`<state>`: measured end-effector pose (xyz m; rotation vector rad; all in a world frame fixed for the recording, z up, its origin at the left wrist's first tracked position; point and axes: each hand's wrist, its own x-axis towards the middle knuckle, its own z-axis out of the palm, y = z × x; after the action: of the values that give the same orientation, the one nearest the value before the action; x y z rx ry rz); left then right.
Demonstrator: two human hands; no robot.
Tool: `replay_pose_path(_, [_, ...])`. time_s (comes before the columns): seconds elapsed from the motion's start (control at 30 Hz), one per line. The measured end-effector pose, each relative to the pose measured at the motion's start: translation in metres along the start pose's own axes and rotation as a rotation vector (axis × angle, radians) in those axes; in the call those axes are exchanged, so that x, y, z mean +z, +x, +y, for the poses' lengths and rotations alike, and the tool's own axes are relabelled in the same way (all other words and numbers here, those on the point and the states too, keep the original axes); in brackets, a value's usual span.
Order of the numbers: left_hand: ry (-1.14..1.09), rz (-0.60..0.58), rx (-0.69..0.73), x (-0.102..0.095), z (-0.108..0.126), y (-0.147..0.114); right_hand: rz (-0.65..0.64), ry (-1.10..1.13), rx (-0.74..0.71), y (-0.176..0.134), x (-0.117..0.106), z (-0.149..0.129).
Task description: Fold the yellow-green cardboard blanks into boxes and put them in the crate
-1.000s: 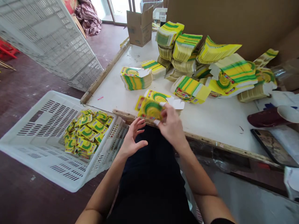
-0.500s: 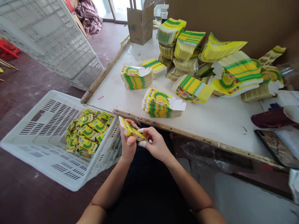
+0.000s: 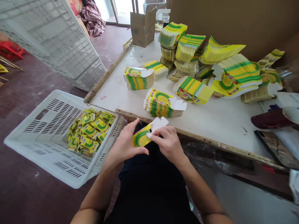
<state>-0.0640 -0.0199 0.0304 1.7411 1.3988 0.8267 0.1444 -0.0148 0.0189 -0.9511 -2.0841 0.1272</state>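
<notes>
In the head view, pinching a small yellow-and-green printed card carton with white end flaps (image 3: 141,137) between thumb and fingertips of the right hand (image 3: 167,141), in front of the near edge of the white tabletop with a worn wooden border (image 3: 205,124). Cupping round its printed end with the left hand (image 3: 123,143), thumb and fingers spread, not clenched; cannot tell whether gripping there or only touching. Judging by the projecting flaps, only part-way through this carton, not yet closed at that end. Beside the surface's near-left corner, in a white slotted plastic crate (image 3: 52,141), showing a loose heap of small yellow-and-green packs (image 3: 90,132), probably already dealt with. Apparently leaving far more to handle: by the near edge, a fanned stack of flat yellow-and-green cartons (image 3: 161,98); towards the left edge, a compact yellow-and-green block of cartons (image 3: 139,79); along the far edge, tall piled yellow-and-green bundles (image 3: 189,46).
</notes>
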Motion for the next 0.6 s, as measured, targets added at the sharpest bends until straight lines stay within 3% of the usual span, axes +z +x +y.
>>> replay_pose_path(0.1, [0.106,-0.071,-0.061,0.014,0.007,0.003,0.057,0.094,0.08,-0.003,0.008,-0.009])
replay_pose_path(0.2, [0.134,-0.009,0.0,0.027,0.005,0.003,0.154,0.271,0.418,-0.006,0.015,-0.007])
replay_pose_path(0.3, [0.158,0.028,0.186,0.035,0.0,0.0,0.035,0.642,0.683,-0.006,0.022,-0.003])
replay_pose_path(0.43, [0.147,0.079,0.382,0.046,-0.002,-0.001,-0.146,1.18,0.892,-0.001,0.029,-0.004])
replay_pose_path(0.5, [0.124,0.125,0.401,0.05,-0.004,0.0,-0.115,1.279,0.977,0.0,0.032,-0.006])
replay_pose_path(0.6, [0.104,0.159,0.391,0.053,-0.005,0.002,-0.054,1.254,1.014,-0.001,0.035,-0.006])
